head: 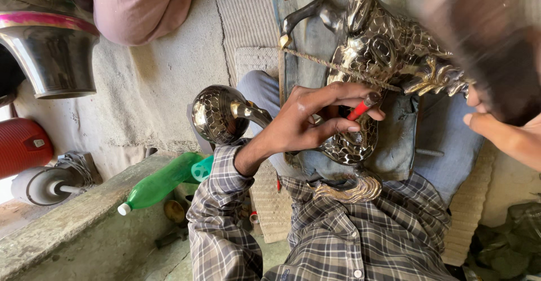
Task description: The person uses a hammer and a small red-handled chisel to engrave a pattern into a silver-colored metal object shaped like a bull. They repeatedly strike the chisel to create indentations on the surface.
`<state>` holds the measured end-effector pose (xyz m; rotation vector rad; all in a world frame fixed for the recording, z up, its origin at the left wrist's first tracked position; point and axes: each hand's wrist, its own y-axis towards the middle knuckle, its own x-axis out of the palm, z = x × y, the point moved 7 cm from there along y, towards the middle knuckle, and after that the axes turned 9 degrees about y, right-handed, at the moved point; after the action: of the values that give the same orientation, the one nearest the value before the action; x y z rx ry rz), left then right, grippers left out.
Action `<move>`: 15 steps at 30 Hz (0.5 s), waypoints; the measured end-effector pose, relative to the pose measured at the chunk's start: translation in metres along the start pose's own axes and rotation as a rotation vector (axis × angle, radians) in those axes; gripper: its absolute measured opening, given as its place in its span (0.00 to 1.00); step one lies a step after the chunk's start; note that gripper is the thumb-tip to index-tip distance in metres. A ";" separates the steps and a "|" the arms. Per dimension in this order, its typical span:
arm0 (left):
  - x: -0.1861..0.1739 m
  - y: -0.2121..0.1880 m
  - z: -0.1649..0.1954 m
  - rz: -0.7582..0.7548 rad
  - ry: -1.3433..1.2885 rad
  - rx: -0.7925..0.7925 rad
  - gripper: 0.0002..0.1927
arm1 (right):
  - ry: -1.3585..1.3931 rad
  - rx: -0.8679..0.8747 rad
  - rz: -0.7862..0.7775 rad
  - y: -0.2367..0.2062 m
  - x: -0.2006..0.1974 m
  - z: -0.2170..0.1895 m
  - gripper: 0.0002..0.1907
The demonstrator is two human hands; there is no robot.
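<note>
Metal horse figure lies across the lap on blue cloth, a cord stretched over its body. Left hand rests on the figure's lower part, fingers pinched on a red-handled tool, tip against the patterned metal. Right hand at the figure's right edge, blurred; cannot tell its grip. Green bottle lies well left.
</note>
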<state>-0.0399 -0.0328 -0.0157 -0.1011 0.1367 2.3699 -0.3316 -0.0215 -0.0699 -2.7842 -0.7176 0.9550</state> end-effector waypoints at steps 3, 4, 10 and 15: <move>0.000 0.000 0.000 -0.015 0.032 0.000 0.26 | -0.243 -0.053 -0.092 -0.005 0.011 -0.008 0.38; 0.000 0.000 0.000 -0.018 0.031 0.000 0.25 | -0.225 -0.059 -0.078 -0.005 0.009 -0.010 0.44; 0.001 -0.001 -0.006 -0.016 -0.005 -0.017 0.29 | 0.069 -0.173 0.121 -0.001 -0.003 -0.024 0.42; 0.001 -0.002 -0.005 0.003 0.041 0.025 0.29 | 0.113 0.012 0.059 0.002 -0.002 -0.005 0.27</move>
<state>-0.0391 -0.0319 -0.0207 -0.1380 0.1858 2.3693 -0.3288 -0.0240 -0.0651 -2.8369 -0.6152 0.8006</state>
